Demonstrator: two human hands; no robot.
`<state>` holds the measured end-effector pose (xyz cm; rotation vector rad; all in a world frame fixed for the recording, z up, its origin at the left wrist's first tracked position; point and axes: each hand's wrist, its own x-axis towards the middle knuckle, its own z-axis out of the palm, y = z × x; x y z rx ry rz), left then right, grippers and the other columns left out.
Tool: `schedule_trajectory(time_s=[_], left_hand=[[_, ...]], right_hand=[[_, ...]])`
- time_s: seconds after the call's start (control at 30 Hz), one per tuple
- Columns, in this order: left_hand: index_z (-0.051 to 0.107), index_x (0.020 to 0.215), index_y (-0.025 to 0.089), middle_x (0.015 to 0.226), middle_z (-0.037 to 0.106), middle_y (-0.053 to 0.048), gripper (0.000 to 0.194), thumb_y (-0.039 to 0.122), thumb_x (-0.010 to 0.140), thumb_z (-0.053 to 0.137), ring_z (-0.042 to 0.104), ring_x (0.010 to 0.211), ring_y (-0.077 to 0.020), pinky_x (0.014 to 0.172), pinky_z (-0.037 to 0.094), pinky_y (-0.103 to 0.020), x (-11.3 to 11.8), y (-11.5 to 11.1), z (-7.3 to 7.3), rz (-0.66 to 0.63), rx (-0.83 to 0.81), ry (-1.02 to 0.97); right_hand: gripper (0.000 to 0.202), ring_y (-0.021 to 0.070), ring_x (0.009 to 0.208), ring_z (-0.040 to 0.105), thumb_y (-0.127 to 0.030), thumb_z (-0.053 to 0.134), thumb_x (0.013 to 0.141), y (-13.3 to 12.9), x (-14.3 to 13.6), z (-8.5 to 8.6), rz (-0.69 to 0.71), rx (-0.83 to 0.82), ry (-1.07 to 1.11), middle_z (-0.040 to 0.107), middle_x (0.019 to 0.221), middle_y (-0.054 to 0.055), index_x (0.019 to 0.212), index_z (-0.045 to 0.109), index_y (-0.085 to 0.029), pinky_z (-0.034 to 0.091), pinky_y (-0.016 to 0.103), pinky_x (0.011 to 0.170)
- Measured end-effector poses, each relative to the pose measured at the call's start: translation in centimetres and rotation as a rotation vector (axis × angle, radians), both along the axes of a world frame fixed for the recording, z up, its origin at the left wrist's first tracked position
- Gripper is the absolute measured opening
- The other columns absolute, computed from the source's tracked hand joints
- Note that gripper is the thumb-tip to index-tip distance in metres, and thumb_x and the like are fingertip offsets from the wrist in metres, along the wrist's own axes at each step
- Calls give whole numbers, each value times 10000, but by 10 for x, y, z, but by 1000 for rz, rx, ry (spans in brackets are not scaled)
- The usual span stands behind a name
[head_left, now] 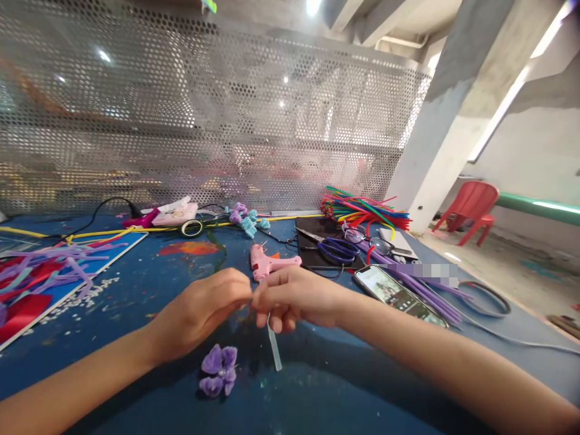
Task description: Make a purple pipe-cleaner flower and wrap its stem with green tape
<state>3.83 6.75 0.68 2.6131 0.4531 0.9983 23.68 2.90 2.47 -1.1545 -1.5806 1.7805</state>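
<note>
My left hand (203, 311) and my right hand (294, 299) meet over the middle of the table, fingertips pinched together and touching or nearly so. Whatever they pinch is too small or hidden to make out. Just beyond them lies a pink hot glue gun (272, 263), partly covered by my right hand. A pale translucent stick (274, 350), probably a glue stick, shows below my right fingers; my hand hides whether it joins the gun. Nearer to me, a fuzzy purple pipe-cleaner butterfly or flower (220, 370) rests on the blue table (317, 386).
Purple-handled scissors (335, 249), eyeglasses (380, 243), a phone (399, 295) and purple pipe cleaners (421, 293) lie right. Behind are colourful pipe cleaners (362, 208), a tape roll (191, 228) and small fuzzy flowers (248, 225). A board (109, 266) with purple strips lies left.
</note>
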Motion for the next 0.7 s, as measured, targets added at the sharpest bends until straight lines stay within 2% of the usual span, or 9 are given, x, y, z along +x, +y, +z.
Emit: schedule_trajectory(time_s=[0.03, 0.1, 0.2, 0.37, 0.53, 0.63, 0.7], left_hand=[[626, 981, 234, 897, 658, -45, 215, 198, 934, 420, 593, 814, -160, 735, 458, -270, -5, 3, 0, -84, 160, 13], [601, 1081, 225, 931, 679, -65, 248, 147, 923, 427, 604, 866, -174, 785, 469, -293, -12, 7, 0, -222, 376, 68], [574, 1119, 200, 936, 684, -76, 274, 99, 900, 443, 611, 898, -191, 835, 476, -335, -16, 10, -3, -204, 436, 81], [564, 1082, 204, 939, 668, -58, 270, 60, 875, 469, 628, 888, -173, 791, 500, -269, -9, 7, -1, -81, 312, 28], [569, 1029, 225, 888, 661, -29, 235, 76, 875, 472, 625, 854, -164, 782, 480, -250, -3, -1, 3, -41, 247, -30], [582, 960, 229, 858, 643, -9, 194, 95, 875, 472, 610, 819, -152, 783, 455, -246, 1, -8, 6, 9, 142, -74], [588, 913, 226, 849, 629, -5, 145, 128, 873, 489, 593, 796, -150, 758, 441, -243, 4, -14, 10, 59, 14, -37]], right_hand=[[137, 37, 461, 511, -152, 489, 851, 2, 1, 1, 55, -212, 111, 608, 659, -4, 766, 589, -116, 353, 128, 396], [175, 19, 422, 483, -128, 471, 857, 5, 3, -1, 108, -468, 241, 599, 619, -1, 748, 603, -91, 313, 99, 359], [180, 1, 375, 428, -63, 480, 827, 6, 2, -6, 96, -557, 345, 570, 559, -12, 690, 597, -73, 249, 78, 324], [228, -19, 317, 224, -75, 494, 810, 0, -2, -8, 31, -478, 523, 474, 473, -64, 587, 533, -95, 181, 91, 316], [189, -3, 349, 165, -148, 588, 726, -5, -6, -6, -18, -373, 515, 417, 441, -87, 558, 504, -119, 145, 129, 344], [246, 6, 356, 157, -175, 597, 684, -10, -9, -3, -122, -171, 448, 359, 415, -100, 495, 443, -145, 125, 164, 358], [215, 17, 377, 221, -168, 590, 684, -14, -9, 0, -202, 105, 324, 374, 432, -91, 508, 468, -146, 162, 173, 380]])
